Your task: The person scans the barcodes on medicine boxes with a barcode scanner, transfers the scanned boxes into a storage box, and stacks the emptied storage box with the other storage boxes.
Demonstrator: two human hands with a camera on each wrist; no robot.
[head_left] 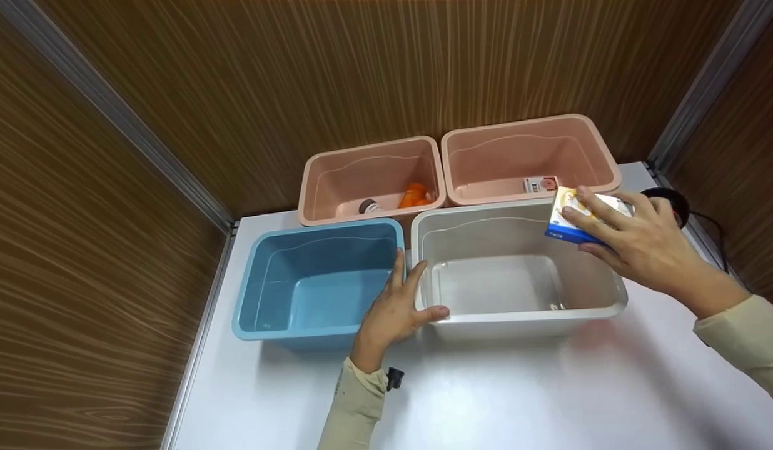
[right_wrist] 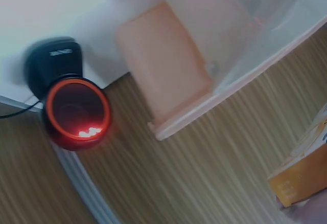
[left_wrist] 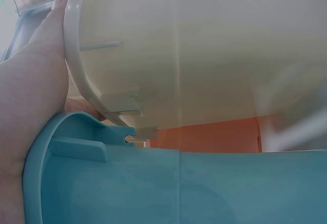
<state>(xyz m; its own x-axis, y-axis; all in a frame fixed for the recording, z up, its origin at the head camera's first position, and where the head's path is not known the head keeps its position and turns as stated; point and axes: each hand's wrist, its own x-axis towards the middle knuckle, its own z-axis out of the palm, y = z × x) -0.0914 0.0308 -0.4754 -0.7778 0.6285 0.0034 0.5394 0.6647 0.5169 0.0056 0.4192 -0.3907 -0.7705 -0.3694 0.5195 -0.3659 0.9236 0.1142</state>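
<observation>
My right hand [head_left: 649, 244] grips a small carton [head_left: 563, 217] with white, yellow and blue faces, holding it above the right end of the white bin [head_left: 518, 317]. In the right wrist view the carton's orange side [right_wrist: 301, 178] shows at the right edge. My left hand [head_left: 389, 315] rests where the white bin and the blue bin [head_left: 299, 335] meet, fingers spread and thumb on the white rim. The left wrist view shows the same hand [left_wrist: 30, 96] against both rims. Nothing lies in the blue bin; a small unclear speck shows inside the white one.
Behind stand two pink bins. The left bin [head_left: 368, 150] holds orange bottles [head_left: 413, 195] and a dark-capped bottle [head_left: 369, 206]; the right bin [head_left: 518, 128] holds a white-and-red box [head_left: 540, 184]. A black corded scanner [right_wrist: 76, 111] with a glowing red ring stands at right. Wood-grain panels enclose the table.
</observation>
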